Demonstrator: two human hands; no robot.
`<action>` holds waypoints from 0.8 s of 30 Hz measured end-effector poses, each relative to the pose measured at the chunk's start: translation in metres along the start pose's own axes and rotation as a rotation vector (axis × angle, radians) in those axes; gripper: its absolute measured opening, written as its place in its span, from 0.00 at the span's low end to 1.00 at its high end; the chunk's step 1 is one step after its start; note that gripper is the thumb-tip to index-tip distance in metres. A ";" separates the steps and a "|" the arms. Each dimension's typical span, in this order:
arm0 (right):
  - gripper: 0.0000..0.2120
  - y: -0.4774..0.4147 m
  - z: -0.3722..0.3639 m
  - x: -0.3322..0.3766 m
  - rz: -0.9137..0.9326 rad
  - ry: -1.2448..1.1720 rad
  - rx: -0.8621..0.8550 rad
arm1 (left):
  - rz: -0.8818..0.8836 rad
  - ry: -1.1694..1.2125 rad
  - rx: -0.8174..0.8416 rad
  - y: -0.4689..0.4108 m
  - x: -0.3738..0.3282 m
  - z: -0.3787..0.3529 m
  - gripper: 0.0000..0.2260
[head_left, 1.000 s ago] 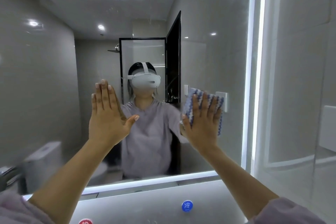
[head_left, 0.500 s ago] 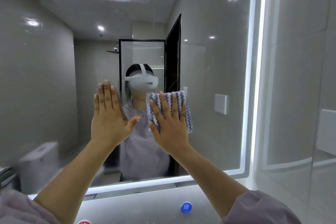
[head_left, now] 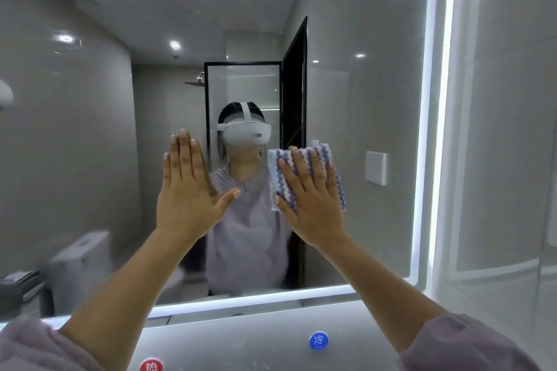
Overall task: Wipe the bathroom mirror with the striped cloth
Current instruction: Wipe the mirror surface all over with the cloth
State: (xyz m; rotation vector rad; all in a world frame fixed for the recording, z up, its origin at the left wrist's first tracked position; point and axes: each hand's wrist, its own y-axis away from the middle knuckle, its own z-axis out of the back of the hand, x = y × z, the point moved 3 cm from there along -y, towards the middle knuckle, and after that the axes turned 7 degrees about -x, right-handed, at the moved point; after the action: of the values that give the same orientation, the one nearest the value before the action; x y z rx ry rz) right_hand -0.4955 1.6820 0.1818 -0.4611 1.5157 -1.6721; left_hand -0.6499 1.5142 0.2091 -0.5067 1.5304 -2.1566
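Note:
The bathroom mirror (head_left: 361,99) fills most of the view, with a lit strip along its right and bottom edges. A blue-and-white striped cloth (head_left: 324,156) lies flat against the glass at centre right. My right hand (head_left: 313,199) presses it to the mirror with straight, spread fingers. My left hand (head_left: 188,190) rests flat on the bare glass to the left, fingers together and thumb out. Most of the cloth is hidden under my right hand.
Below the mirror runs a pale ledge (head_left: 241,337) with a blue round cold-water marker (head_left: 318,340) and a red round marker (head_left: 151,366). A tiled wall (head_left: 506,129) stands close on the right. The mirror reflects a toilet, a shower door and a person.
My right hand slid the cloth left from the mirror's right side toward the centre, then back a little to the right. My left hand stayed flat on the glass.

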 end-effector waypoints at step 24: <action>0.35 0.059 0.030 -0.173 -0.481 0.087 0.126 | -0.003 -0.028 -0.033 -0.002 0.001 -0.006 0.48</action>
State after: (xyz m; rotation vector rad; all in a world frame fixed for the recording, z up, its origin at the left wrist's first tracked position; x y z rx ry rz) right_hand -0.3507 1.7974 0.1746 -0.7358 1.4225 -2.1673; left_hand -0.6544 1.5195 0.2092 -0.5478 1.5539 -2.1205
